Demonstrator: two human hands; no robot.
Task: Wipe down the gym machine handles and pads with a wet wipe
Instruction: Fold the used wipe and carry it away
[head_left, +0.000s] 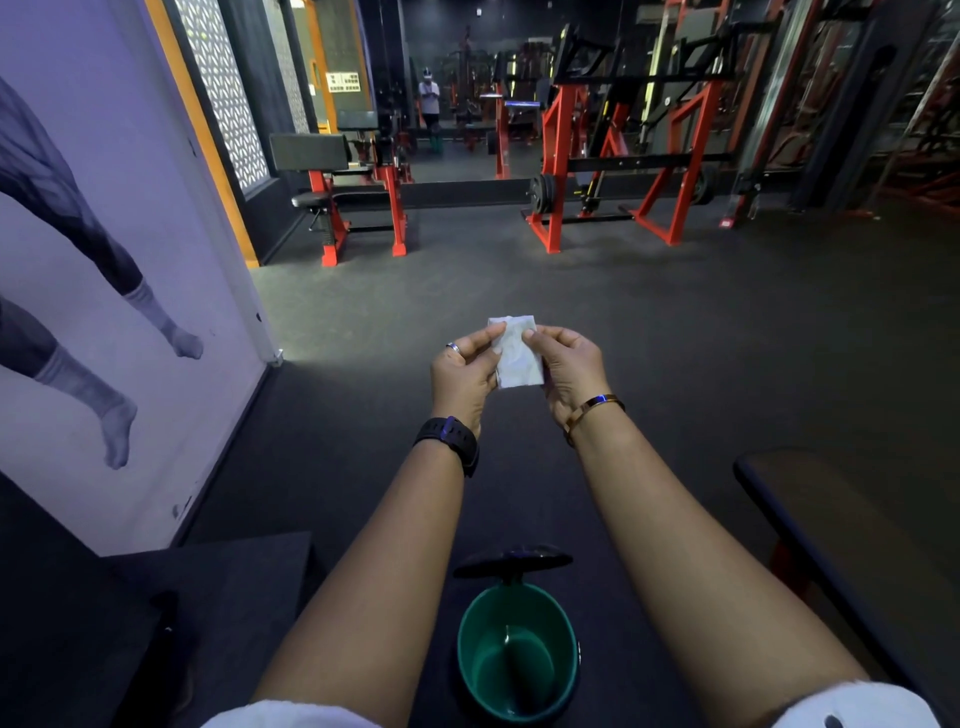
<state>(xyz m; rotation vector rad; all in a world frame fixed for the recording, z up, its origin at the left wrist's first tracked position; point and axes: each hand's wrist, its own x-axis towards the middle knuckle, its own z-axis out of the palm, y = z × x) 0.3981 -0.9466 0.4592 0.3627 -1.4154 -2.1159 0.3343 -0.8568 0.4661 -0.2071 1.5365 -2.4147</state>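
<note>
Two hands hold one folded white wet wipe (517, 353) up at the middle of the frame.

Both pinch it between thumb and fingertips: the left hand (464, 371), with a silver ring and a black wristwatch (451, 441), takes the wipe's left edge, and the right hand (569, 366), with a gold bangle (597, 408), takes its right edge, so the hands sit close together with the wipe between them. At bottom centre, between the forearms, a round green plastic bin (488, 649) stands on the dark rubber floor (675, 338), its black lid (513, 560) tipped up behind it. A dark padded bench (857, 545) fills the lower right. Across the top, well apart from the hands, stand red-framed gym machines (556, 156) with black pads and a seat with a black back pad (311, 150). A pale wall mural of running legs (78, 260) covers the left.
</note>
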